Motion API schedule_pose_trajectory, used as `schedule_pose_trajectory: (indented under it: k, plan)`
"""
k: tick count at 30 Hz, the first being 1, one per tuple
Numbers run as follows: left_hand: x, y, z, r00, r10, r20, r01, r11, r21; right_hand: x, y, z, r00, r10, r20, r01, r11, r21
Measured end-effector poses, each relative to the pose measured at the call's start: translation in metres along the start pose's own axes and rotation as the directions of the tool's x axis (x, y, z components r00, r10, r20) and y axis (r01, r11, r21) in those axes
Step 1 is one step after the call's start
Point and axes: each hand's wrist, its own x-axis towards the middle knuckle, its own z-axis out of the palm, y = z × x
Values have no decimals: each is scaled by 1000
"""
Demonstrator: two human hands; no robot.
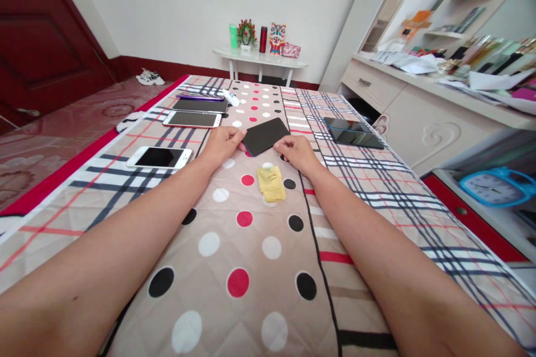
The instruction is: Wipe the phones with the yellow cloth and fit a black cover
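Both hands pinch the dark phone: left hand (223,144) and right hand (295,152) grip opposite edges of the black phone (265,135), steadying it flat on the quilt (251,245), yellow cloth (271,183) just beside.

A phone (265,136) lies on the bed (251,245), held between two hands: the left hand (221,144) at its left edge, the right hand (298,153) at its right edge. A cloth (271,183) lies just in front of the phone, between the forearms. Left of the hands, three more phones lie in a row running away: nearest (159,157), middle (192,119), farthest (201,105). A tablet (353,133) lies to the right. A small table (259,58) stands behind the bed.
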Motion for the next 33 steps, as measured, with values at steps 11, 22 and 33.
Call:
schedule_pose_trajectory:
  k: [11,22,33]
  plan:
    - [0,3,-1,1000,5,-2,-5,1000,-7,-1,-3,1,1000,1,6,-1,999,-47]
    - [-2,6,-1,1000,2,2,-2,1000,-17,0,-2,0,999,-38,-8,36,994,-108]
    - [0,2,0,1000,4,-4,-4,1000,2,4,4,1,995,-95,-8,93,984,-154]
